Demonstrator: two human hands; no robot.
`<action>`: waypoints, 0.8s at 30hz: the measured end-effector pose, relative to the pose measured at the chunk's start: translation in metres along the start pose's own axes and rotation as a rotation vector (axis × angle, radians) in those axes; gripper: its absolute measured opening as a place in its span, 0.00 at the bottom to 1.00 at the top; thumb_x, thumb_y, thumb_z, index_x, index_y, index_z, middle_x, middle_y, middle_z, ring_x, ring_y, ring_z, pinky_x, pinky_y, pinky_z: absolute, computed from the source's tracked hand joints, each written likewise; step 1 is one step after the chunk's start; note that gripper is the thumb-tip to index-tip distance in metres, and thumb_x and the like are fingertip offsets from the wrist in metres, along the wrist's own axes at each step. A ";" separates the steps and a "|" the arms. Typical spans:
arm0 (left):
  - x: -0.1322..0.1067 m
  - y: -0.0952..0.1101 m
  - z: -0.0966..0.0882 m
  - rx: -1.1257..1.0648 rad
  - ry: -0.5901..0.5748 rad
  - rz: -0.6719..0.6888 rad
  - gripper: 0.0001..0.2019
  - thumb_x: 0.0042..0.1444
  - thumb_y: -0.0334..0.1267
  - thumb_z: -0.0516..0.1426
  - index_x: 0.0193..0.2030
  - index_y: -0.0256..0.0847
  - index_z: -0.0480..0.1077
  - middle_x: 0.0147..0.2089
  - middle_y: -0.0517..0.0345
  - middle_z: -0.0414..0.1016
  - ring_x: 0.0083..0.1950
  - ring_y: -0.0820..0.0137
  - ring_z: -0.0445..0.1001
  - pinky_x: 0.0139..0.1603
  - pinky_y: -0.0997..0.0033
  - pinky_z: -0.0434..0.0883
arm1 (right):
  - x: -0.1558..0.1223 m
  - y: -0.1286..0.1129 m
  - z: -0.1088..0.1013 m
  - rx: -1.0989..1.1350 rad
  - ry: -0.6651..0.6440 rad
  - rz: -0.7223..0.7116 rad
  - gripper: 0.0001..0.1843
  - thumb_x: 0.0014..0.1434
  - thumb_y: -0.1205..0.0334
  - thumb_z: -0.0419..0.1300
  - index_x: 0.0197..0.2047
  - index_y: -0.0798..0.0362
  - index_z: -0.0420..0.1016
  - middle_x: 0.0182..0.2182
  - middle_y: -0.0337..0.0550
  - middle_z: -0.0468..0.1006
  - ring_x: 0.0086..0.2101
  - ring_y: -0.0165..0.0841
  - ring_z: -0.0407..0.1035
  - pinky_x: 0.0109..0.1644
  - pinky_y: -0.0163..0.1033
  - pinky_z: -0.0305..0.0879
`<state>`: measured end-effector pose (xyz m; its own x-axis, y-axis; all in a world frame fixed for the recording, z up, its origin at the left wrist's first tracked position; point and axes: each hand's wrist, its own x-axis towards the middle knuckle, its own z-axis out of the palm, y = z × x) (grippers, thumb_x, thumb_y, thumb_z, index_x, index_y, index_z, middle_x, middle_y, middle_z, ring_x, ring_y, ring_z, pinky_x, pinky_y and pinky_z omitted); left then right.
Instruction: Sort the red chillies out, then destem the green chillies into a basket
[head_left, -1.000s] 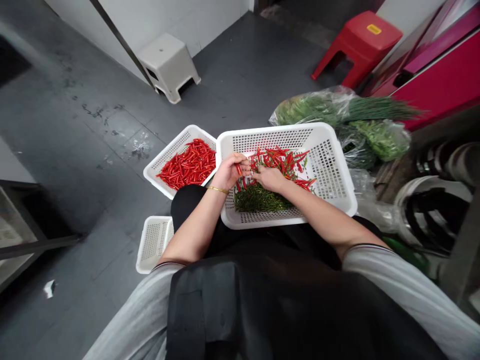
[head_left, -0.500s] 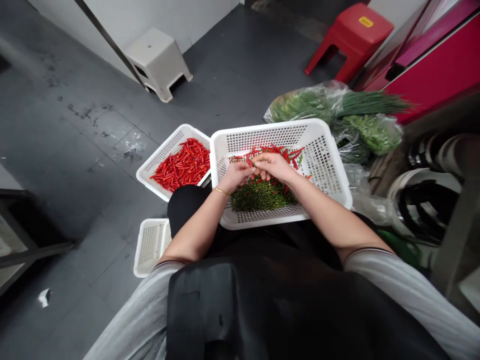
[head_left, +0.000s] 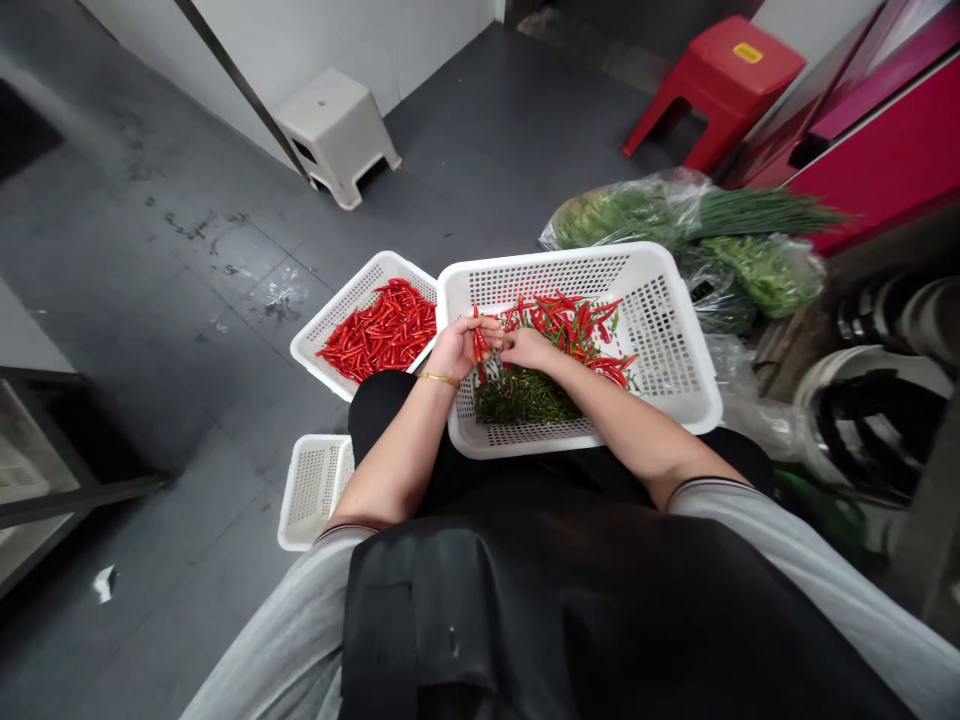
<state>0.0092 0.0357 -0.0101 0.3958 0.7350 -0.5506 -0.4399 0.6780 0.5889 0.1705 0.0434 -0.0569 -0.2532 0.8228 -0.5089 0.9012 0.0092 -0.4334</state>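
A white perforated basket (head_left: pixel 675 330) rests across my lap. In it lie red chili peppers (head_left: pixel 559 320) with green stems and a dark heap of green stems (head_left: pixel 521 397) near the front wall. My left hand (head_left: pixel 456 348), a gold bracelet at its wrist, is turned palm up over the basket's left side, with a few red chilies (head_left: pixel 481 342) held in its bent fingers. Close beside it, my right hand (head_left: pixel 527 349) is closed, fingertips toward the left hand and the stems. Whatever those fingertips pinch is hidden.
A second white basket (head_left: pixel 306 348) full of stemless-looking red chilies stands left of my knee. A smaller white basket (head_left: pixel 289 500) sits nearer on the floor. Beyond are a white stool (head_left: pixel 330 110), a red stool (head_left: pixel 720 75), bagged greens (head_left: pixel 619 215) and a round tub (head_left: pixel 817 380).
My hands have come slightly apart and lower. The left palm has turned up, showing the chilies in it; the right has drawn back, uncovering more chilies. The view has shifted slightly.
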 end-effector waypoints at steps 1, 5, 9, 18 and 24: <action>0.002 -0.002 0.001 0.008 0.018 -0.005 0.10 0.50 0.35 0.51 0.31 0.32 0.72 0.23 0.52 0.73 0.23 0.72 0.70 0.18 0.76 0.58 | -0.006 0.007 -0.011 0.116 -0.005 -0.015 0.07 0.56 0.59 0.60 0.33 0.54 0.72 0.31 0.43 0.80 0.30 0.33 0.74 0.31 0.33 0.65; 0.006 -0.010 0.010 0.074 0.007 0.003 0.10 0.51 0.35 0.52 0.32 0.32 0.72 0.22 0.55 0.70 0.19 0.76 0.64 0.15 0.77 0.51 | -0.038 0.019 -0.045 0.590 -0.051 -0.097 0.06 0.64 0.59 0.52 0.36 0.52 0.64 0.24 0.38 0.77 0.17 0.25 0.65 0.21 0.29 0.57; 0.004 -0.023 0.022 0.134 -0.043 0.043 0.07 0.50 0.37 0.58 0.34 0.37 0.68 0.21 0.61 0.67 0.18 0.77 0.62 0.15 0.79 0.48 | -0.059 0.003 -0.047 0.564 0.140 -0.230 0.07 0.63 0.59 0.54 0.35 0.53 0.65 0.20 0.34 0.72 0.18 0.25 0.61 0.24 0.30 0.56; -0.006 -0.027 0.028 0.242 0.109 0.223 0.15 0.56 0.47 0.60 0.29 0.40 0.60 0.16 0.69 0.58 0.13 0.83 0.49 0.14 0.80 0.42 | -0.070 -0.013 -0.031 0.245 0.265 -0.260 0.15 0.64 0.59 0.52 0.28 0.54 0.71 0.20 0.37 0.70 0.26 0.30 0.65 0.35 0.33 0.57; -0.016 0.005 0.010 0.353 -0.114 0.064 0.17 0.50 0.45 0.64 0.23 0.38 0.62 0.14 0.67 0.56 0.12 0.83 0.48 0.14 0.78 0.41 | -0.071 -0.009 -0.045 -0.105 -0.075 -0.549 0.14 0.65 0.57 0.52 0.35 0.52 0.77 0.32 0.42 0.77 0.33 0.32 0.69 0.41 0.35 0.60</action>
<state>0.0086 0.0276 0.0077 0.4726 0.7587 -0.4483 -0.1696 0.5775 0.7986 0.1959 0.0109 0.0168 -0.7161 0.6382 -0.2826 0.6588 0.4843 -0.5757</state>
